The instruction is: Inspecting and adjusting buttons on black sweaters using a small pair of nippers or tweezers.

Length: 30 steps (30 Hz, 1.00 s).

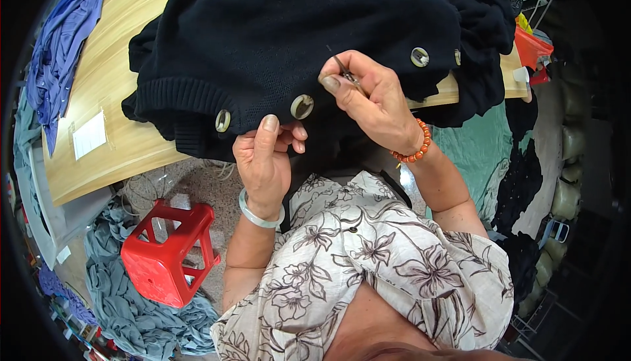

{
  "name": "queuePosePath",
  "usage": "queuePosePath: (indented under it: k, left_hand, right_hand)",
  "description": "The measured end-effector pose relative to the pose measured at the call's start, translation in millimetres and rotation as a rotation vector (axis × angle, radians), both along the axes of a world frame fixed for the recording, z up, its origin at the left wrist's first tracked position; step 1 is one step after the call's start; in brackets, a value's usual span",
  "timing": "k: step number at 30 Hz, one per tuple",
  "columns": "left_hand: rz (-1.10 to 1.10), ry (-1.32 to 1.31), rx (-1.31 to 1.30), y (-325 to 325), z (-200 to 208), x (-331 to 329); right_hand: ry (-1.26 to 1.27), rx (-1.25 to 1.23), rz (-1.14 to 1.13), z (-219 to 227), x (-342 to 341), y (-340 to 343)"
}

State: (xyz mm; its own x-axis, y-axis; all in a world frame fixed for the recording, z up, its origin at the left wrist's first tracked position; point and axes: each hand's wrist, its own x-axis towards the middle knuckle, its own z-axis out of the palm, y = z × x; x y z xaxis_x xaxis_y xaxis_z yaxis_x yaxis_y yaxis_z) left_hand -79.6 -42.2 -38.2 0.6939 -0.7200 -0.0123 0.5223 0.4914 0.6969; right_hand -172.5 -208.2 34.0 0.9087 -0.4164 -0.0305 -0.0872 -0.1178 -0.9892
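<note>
A black knitted cardigan (263, 39) with ribbed edges lies spread over the table in front of me. Along its near edge sit large round buttons, one (302, 107) just above my left fingers and another (223, 121) farther left. My left hand (266, 157) is closed at that edge, thumb on top and fingers curled, pinching the knit. Above the cloth, to the right of the nearer button, my right hand (371, 98) grips small pointed thread snips (342, 70), their dark tip aimed up and left. Its palm hides part of them. A third button (419, 57) shows farther right.
The wooden table (98, 157) carries a white paper label (89, 136) and blue-purple cloth (69, 39) at left. A red plastic stool (167, 252) stands on grey-green fabric (112, 282) below. Light green cloth (476, 150) hangs at right, near an orange bag (531, 48).
</note>
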Motion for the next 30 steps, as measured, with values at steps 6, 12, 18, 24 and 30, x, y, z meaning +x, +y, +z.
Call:
queuePosePath:
  k: [6,12,18,24,30]
  left_hand:
    - [0.029,0.000,0.026,-3,-3,-2]
    - [0.012,0.066,-0.030,-3,3,-2]
    - [0.073,0.088,-0.031,-3,8,-4]
    - [0.283,-0.130,0.076,6,-3,-1]
    - [0.328,-0.199,0.103,18,-7,7]
  right_hand:
    - [0.018,-0.087,-0.140,-7,-7,2]
    - [-0.051,-0.204,-0.157,-16,-13,10]
    - [-0.119,-0.465,-0.068,-17,-3,25]
    - [-0.069,-0.436,-0.066,-24,0,22]
    - [-0.040,-0.487,-0.102,-27,3,21]
